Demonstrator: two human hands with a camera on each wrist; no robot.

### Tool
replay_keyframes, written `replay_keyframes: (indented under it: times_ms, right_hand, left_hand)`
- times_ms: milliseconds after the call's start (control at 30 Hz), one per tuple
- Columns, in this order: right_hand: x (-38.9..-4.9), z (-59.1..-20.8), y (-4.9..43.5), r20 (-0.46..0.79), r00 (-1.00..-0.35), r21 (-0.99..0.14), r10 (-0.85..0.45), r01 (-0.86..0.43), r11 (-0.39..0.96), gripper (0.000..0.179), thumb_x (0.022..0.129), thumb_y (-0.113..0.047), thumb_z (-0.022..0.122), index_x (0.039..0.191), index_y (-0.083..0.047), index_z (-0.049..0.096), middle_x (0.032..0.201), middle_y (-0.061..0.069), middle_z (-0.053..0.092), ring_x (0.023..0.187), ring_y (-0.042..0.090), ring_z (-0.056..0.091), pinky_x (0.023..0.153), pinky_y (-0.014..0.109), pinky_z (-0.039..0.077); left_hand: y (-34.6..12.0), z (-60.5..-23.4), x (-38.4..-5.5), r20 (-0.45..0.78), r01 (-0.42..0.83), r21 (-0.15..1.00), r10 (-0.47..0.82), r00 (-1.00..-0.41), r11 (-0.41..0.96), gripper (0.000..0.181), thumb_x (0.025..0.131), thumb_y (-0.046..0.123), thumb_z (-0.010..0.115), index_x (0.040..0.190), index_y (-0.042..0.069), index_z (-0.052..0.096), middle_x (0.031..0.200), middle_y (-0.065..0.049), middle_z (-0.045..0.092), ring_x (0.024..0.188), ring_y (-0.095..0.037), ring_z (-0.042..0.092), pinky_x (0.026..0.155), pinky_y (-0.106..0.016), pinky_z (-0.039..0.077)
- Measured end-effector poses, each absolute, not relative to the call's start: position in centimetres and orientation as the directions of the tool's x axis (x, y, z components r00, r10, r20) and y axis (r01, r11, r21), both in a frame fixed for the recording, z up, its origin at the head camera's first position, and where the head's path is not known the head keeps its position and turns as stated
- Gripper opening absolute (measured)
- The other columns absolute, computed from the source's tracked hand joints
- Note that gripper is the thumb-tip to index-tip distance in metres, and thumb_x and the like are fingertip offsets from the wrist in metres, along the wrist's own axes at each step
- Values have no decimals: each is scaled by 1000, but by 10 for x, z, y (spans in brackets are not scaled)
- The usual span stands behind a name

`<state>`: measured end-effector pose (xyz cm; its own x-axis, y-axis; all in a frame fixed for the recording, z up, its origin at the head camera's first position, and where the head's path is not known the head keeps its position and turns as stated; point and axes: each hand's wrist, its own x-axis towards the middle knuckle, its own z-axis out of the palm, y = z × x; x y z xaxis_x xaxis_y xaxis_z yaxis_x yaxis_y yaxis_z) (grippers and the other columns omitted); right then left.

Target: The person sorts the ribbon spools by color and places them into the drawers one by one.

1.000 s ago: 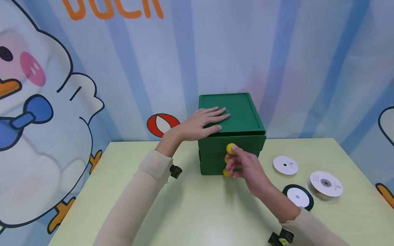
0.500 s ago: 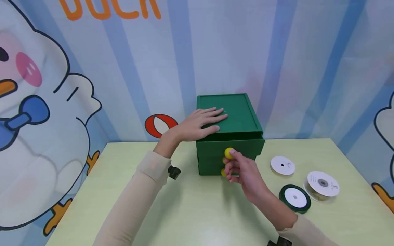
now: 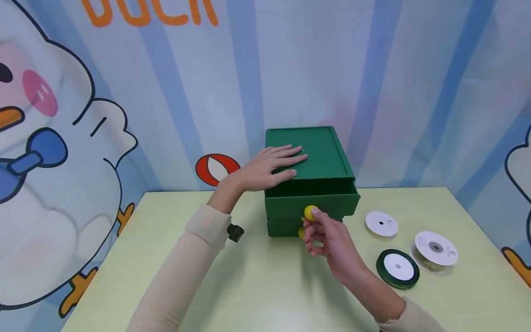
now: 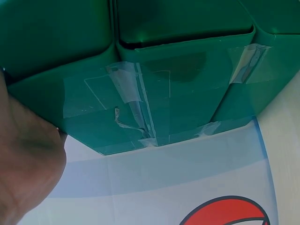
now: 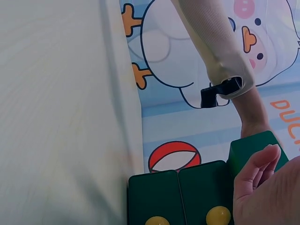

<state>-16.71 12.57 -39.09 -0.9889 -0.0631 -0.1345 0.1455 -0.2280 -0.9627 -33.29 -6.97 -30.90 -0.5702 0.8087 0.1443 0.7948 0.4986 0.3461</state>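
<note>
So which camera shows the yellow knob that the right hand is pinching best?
The head view: the yellow knob stands out there against the green top drawer, pinched by the right hand. The right wrist view shows two other knobs, not that one; the left wrist view shows none.

The top drawer (image 3: 286, 206) (dark inside) has its back hidden.
</note>
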Motion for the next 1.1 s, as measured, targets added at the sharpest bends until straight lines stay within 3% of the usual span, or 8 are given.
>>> replay_keyframes:
  times_ms: [333, 533, 667, 1100]
  right_hand:
    - [-154, -393, 129, -178, -980, -945, -83, 194, -262, 40, 112, -41, 50, 103, -3, 60, 74, 2, 69, 66, 15, 67, 53, 23, 50]
    - [-148, -392, 132, -177, -972, -942, -153, 212, -258, 46, 111, -50, 49, 108, -4, 56, 97, 5, 82, 90, 22, 81, 56, 24, 55]
    - [-145, -391, 133, -163, -965, -934, -204, 217, -284, 47, 111, -50, 48, 109, -4, 54, 104, 10, 82, 100, 28, 80, 57, 26, 59]
    - [-134, -389, 132, -171, -950, -907, -259, 255, -335, 50, 113, -50, 41, 128, -2, 44, 112, 12, 81, 106, 29, 79, 67, 36, 65]
  left_hand:
    - [-64, -317, -336, 155, 809, 322, 816, -557, 491, 57, 111, 38, 48, 165, 20, 41, 175, -3, 29, 164, -25, 17, 132, -50, 12]
    - [-62, -317, -336, 159, 805, 339, 813, -560, 487, 57, 111, 37, 48, 165, 20, 42, 175, -4, 29, 164, -26, 17, 132, -51, 11]
    - [-63, -316, -336, 154, 803, 338, 813, -561, 490, 57, 111, 38, 48, 165, 20, 42, 175, -4, 29, 165, -25, 16, 132, -51, 11]
    - [-63, -315, -333, 157, 801, 339, 810, -565, 493, 57, 111, 38, 48, 165, 21, 43, 175, -4, 30, 164, -25, 17, 132, -50, 12]
